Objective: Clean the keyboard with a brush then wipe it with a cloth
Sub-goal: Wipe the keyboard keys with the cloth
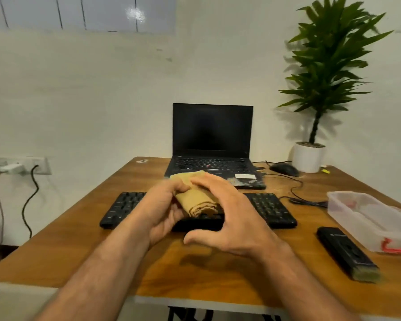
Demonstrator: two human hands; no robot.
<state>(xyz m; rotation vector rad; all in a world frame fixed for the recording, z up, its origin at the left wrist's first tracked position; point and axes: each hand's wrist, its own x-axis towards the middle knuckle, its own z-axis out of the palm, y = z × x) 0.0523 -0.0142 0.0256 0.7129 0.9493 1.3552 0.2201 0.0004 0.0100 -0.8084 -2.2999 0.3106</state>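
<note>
Both hands met over the desk w/ a folded tan cloth [196, 200] between them. Left hand [164, 209] had fingers curled round the cloth's left side, thumb on top, gripping it. Right hand [229, 212] lay over the cloth's right side, fingers bent down onto it, thumb spread out & free below. Cloth was held above the middle of a black full-size keyboard [269, 208], which lay flat on the wooden desk [102, 258], approx centred in front of the person. A black rectangular brush w/ pale bristles [347, 256] lay on the desk at right, well apart from the hands, just beside a clear plastic box w/ red clasp [368, 218]. Behind the keyboard: open black laptop [212, 135], screen dark; black mouse [284, 169] & potted green plant in a white pot [308, 158] at far right.
</note>
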